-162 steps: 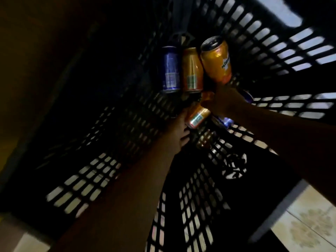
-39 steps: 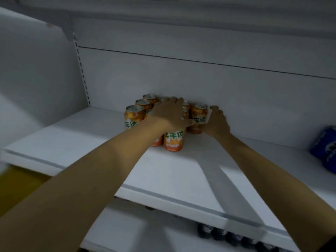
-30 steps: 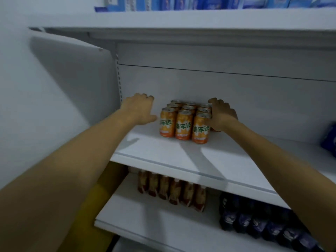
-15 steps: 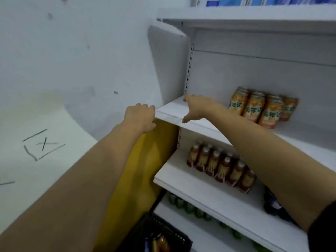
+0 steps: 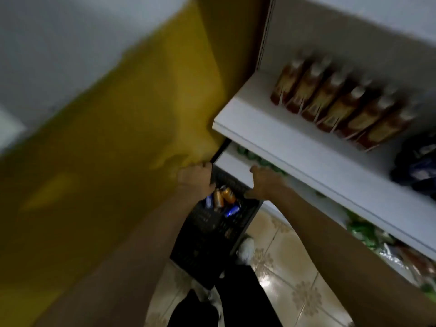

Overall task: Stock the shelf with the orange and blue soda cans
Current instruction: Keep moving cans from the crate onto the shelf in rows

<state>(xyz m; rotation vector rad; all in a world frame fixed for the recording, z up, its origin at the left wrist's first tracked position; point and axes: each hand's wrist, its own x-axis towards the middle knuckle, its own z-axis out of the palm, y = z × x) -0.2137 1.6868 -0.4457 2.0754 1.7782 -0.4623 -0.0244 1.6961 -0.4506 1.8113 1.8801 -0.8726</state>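
a white shelf (image 5: pixel 295 147) of brown bottles (image 5: pixel 330 100) stands by a yellow wall (image 5: pixel 106 138), over a tiled floor (image 5: pixel 295 274). left hand (image 5: pixel 195 177) and right hand (image 5: pixel 264 182) reach down, loose and holding nothing, above the black basket (image 5: pixel 207 246) with orange cans (image 5: pixel 223 197) and blue cans (image 5: pixel 232 210).

Motion blur smears the brown bottles (image 5: pixel 335 100); crate (image 5: pixel 212 241) cans (image 5: pixel 221 197) tiny.
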